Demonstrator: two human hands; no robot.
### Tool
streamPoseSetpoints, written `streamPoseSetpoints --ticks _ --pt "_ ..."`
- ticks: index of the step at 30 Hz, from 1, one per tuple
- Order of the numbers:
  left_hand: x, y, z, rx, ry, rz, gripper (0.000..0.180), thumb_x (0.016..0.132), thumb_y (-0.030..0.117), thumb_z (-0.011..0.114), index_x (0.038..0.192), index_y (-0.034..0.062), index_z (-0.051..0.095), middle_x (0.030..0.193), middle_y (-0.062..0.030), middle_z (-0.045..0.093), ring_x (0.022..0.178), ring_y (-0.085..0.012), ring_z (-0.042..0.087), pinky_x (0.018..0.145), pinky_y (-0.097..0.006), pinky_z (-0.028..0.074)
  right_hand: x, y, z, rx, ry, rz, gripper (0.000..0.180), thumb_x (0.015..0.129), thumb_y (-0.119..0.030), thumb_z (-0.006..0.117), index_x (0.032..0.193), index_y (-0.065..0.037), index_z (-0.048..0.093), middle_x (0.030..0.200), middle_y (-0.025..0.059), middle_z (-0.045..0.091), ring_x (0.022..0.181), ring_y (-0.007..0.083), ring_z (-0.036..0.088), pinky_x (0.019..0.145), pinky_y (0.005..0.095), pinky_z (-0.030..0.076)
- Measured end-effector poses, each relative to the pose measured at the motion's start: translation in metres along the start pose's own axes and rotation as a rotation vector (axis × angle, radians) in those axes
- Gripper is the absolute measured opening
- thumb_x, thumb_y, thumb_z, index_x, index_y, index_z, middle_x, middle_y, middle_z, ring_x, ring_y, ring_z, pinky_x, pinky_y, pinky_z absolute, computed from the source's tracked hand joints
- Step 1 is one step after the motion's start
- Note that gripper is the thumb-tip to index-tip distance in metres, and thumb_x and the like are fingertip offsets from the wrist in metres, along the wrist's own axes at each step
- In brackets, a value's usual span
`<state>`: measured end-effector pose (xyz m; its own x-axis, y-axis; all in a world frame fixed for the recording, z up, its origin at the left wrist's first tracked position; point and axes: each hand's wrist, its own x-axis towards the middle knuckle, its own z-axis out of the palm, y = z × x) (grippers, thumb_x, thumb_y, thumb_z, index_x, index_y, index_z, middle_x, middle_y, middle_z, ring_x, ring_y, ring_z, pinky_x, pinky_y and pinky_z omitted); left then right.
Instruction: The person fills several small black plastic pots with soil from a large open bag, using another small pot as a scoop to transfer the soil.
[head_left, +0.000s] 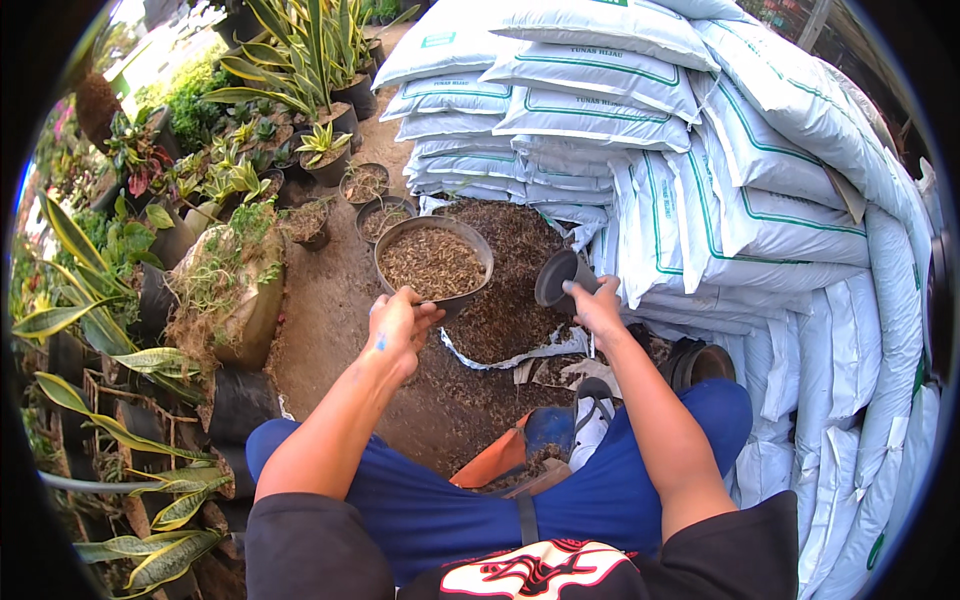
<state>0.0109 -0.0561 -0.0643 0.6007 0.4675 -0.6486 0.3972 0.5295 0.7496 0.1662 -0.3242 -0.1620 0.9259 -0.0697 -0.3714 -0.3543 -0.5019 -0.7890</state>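
Note:
My left hand (398, 325) grips the near rim of a wide dark bowl (480, 248) filled with brown husk-like planting mix and holds it tilted above the ground. My right hand (598, 305) holds a small empty black plastic pot (560, 277) by its side, just right of the bowl. Below both lies an opened white sack (505, 358) spread with a heap of dark brown mix (515, 290). I am crouched, with my blue-trousered knees at the bottom of the view.
Stacked white sacks (700, 150) fill the right side and back. Potted plants, some with long striped leaves (300, 60), line the left. Several small soil-filled pots (365, 185) stand behind the bowl. An orange tool (495, 460) lies by my feet on the dirt ground.

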Motion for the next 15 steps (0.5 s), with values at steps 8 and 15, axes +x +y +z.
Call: streamPoseSetpoints --ticks 8,15 --pt "0.001 -0.007 -0.025 -0.087 -0.004 -0.073 0.012 0.091 0.02 0.057 0.099 0.0129 0.051 0.082 0.0033 0.058 0.099 -0.0181 0.07 0.078 -0.035 0.037 -0.008 0.021 0.013 -0.55 0.032 0.087 0.096 0.085 -0.042 0.077 0.151 -0.001 0.021 0.147 0.0361 0.033 0.129 0.0521 0.051 0.107 0.0533 0.045" --pt "-0.004 -0.018 -0.031 -0.06 -0.042 -0.089 0.01 0.092 0.019 0.056 0.095 0.0145 0.048 0.08 0.0038 0.054 0.095 -0.0203 0.072 0.077 -0.034 0.035 0.004 0.034 0.042 -0.337 0.082 0.242 0.114 0.083 -0.042 0.079 0.159 0.002 0.006 0.149 0.039 0.029 0.125 0.0444 0.054 0.069 0.04 0.064"
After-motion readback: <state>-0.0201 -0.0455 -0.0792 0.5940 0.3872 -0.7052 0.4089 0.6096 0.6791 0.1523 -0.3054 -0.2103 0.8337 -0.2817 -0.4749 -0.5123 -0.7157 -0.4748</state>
